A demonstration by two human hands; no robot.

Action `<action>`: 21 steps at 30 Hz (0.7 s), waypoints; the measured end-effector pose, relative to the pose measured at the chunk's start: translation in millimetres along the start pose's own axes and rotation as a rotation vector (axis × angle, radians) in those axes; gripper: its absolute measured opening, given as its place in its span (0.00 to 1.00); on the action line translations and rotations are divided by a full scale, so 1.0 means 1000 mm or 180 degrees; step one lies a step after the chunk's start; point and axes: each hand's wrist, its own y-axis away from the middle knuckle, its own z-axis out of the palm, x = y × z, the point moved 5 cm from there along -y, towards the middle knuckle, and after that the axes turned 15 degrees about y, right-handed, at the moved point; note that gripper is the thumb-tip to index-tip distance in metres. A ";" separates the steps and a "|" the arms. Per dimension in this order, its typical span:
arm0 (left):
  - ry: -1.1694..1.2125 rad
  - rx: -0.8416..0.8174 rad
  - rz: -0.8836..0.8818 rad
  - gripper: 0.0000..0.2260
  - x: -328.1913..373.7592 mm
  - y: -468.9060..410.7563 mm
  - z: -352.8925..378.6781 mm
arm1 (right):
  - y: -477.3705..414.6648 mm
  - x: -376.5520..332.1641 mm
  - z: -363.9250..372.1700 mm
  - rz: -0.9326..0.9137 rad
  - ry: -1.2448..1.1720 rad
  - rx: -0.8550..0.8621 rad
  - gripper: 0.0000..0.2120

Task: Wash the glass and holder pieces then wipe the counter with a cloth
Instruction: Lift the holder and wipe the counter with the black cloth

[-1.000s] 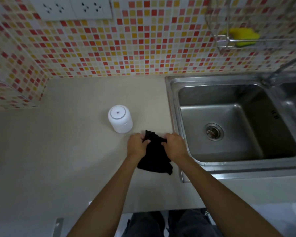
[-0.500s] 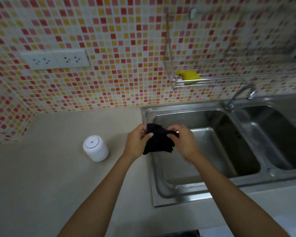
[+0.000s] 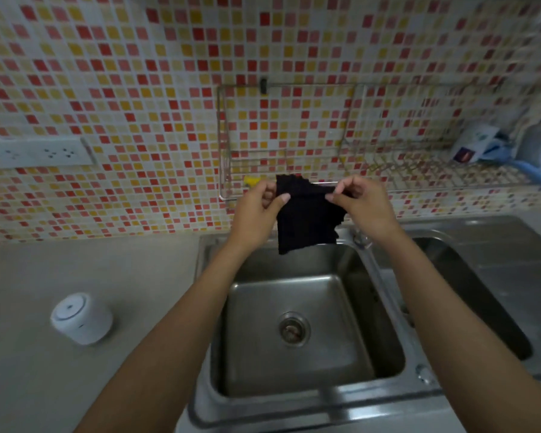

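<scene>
A black cloth (image 3: 305,218) hangs spread between both hands above the back of the left sink basin (image 3: 297,332). My left hand (image 3: 256,210) pinches its upper left corner and my right hand (image 3: 361,206) pinches its upper right corner. The cloth is held just in front of the wire wall rack (image 3: 294,142). The beige counter (image 3: 107,276) lies to the left of the sink.
A white round container (image 3: 82,318) stands on the counter at the left. A yellow sponge (image 3: 252,181) sits in the rack behind my left hand. A second basin (image 3: 481,292) is at the right. Bottles and a blue hose (image 3: 481,148) fill the rack's right end. Wall sockets (image 3: 35,151) are at the left.
Both hands lifted the cloth from the counter, carried it right over the sink and up toward the rack, and spread it out. My view tilted upward.
</scene>
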 end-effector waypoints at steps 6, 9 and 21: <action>0.0191 0.0358 0.0189 0.10 0.027 -0.062 0.033 | -0.079 -0.006 -0.036 -0.0213 0.0045 0.0150 0.09; -0.0119 0.0366 0.0174 0.05 0.022 -0.090 0.043 | -0.111 0.000 -0.029 -0.0215 0.0173 0.0081 0.09; -0.1360 -0.0121 -0.0686 0.15 -0.042 -0.123 0.050 | -0.141 0.042 0.024 -0.0171 0.1598 -0.0827 0.14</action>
